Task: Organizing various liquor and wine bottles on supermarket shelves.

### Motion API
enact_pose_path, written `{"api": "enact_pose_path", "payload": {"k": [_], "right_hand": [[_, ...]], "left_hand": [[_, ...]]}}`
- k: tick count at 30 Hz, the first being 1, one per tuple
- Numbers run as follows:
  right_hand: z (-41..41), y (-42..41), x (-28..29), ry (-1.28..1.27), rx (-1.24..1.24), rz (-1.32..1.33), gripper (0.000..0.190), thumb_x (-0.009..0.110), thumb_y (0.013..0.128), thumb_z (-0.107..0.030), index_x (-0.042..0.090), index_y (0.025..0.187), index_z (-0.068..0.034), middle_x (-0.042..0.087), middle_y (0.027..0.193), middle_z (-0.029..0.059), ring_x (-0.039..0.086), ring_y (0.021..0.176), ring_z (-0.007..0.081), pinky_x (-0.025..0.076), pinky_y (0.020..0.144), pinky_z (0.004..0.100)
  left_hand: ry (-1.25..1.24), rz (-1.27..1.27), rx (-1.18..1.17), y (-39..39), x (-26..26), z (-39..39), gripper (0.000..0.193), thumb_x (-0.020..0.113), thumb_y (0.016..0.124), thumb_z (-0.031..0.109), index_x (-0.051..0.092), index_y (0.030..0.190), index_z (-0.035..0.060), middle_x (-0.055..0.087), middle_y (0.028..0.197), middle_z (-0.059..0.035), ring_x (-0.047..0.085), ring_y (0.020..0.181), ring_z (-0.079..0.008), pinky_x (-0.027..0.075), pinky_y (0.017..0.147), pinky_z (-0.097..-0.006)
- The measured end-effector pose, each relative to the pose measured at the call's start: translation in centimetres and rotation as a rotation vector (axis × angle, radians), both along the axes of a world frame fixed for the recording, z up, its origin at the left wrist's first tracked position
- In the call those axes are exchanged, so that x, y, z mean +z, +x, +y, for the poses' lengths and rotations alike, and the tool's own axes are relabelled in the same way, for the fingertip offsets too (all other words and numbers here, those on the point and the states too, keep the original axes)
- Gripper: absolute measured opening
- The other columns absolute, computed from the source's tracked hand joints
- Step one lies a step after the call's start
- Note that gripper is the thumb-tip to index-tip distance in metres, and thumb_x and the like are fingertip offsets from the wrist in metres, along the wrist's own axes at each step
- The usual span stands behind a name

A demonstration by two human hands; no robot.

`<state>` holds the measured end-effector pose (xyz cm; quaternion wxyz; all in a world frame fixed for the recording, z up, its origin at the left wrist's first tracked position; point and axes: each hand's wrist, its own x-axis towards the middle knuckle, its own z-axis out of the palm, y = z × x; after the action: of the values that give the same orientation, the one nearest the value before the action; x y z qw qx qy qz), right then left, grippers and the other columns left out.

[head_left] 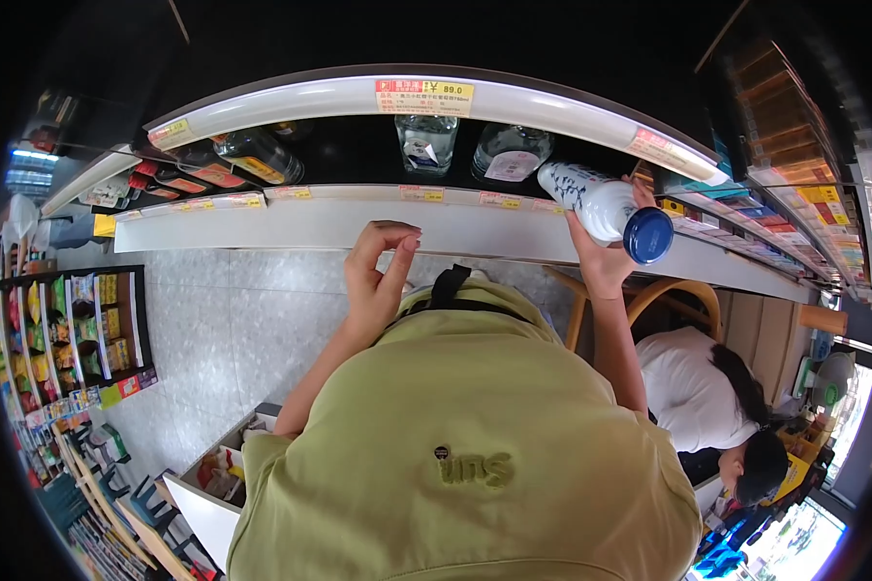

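Observation:
A white bottle with a blue plant pattern is in my right hand, in front of the shelf's right part. It is tilted, with its dark blue cap towards me and to the right. My fingers and thumb wrap around it near the cap end. My left hand hovers before the shelf's front edge, fingers curled and tips close to the thumb; I see nothing in it. Behind the hands, a clear glass bottle and a rounder clear bottle with a pale label stand on the dark shelf.
An upper shelf edge with price tags overhangs the bottles. More bottles are at left. Small boxes line the right. A person in a white top sits by a wooden chair. A snack rack and an open drawer are at left.

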<state>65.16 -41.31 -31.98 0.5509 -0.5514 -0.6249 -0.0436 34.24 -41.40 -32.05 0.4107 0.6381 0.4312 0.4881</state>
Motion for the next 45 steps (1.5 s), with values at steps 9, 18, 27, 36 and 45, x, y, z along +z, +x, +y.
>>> {"api": "enact_pose_path", "payload": {"k": [9,18,27,36,45], "right_hand": [[2.6,0.3,-2.2,-0.031,-0.12,0.22,0.072,0.093,0.06,-0.014,0.056,0.119,0.004,0.058,0.119,0.017,0.057,0.111,0.0281,0.045,0.096,0.0384],[4.6,1.5,-1.5,-0.094,-0.21,0.233,0.07,0.093,0.061,-0.017,0.057,0.118,0.003,0.057,0.116,0.0183,0.056,0.108,0.029,0.043,0.096,0.0398],[7.5,2.2,0.2,-0.269,-0.224,0.118,0.068,0.089,0.071,-0.024,0.054,0.123,0.001,0.061,0.114,0.0157,0.059,0.108,0.0257,0.042,0.101,0.0384],[9.0,3.1,-0.6,-0.286,-0.186,0.017,0.048,0.085,0.075,-0.021,0.064,0.114,-0.003,0.068,0.107,0.0122,0.065,0.1,0.0246,0.047,0.096,0.0372],[8.4,2.0,0.4,-0.305,-0.179,0.025,0.049,0.085,0.075,-0.025,0.064,0.114,-0.003,0.068,0.108,0.0125,0.066,0.101,0.0244,0.047,0.096,0.0368]], "left_hand": [[-0.039,-0.006,0.098,-0.5,-0.2,-0.8,0.011,0.057,0.098,0.007,0.062,0.101,-0.0024,0.064,0.101,-0.0099,0.064,0.088,-0.018,0.049,0.083,-0.0299],[-0.068,-0.018,0.153,-0.4,-0.1,-1.1,0.012,0.056,0.098,0.007,0.063,0.102,-0.0027,0.064,0.103,-0.0099,0.064,0.089,-0.0175,0.049,0.084,-0.0298],[-0.049,-0.028,0.216,0.0,-0.1,-1.0,0.008,0.061,0.095,0.004,0.064,0.097,-0.0029,0.067,0.095,-0.0104,0.065,0.082,-0.018,0.051,0.077,-0.0284],[-0.105,-0.032,0.176,0.1,-0.3,-1.0,0.011,0.055,0.098,0.005,0.062,0.102,-0.0019,0.064,0.103,-0.0095,0.062,0.09,-0.0168,0.048,0.085,-0.0296],[-0.092,-0.039,0.219,0.6,-0.3,-0.5,0.008,0.061,0.095,0.005,0.065,0.097,-0.0027,0.066,0.094,-0.0105,0.065,0.083,-0.0178,0.051,0.078,-0.0284]]}}
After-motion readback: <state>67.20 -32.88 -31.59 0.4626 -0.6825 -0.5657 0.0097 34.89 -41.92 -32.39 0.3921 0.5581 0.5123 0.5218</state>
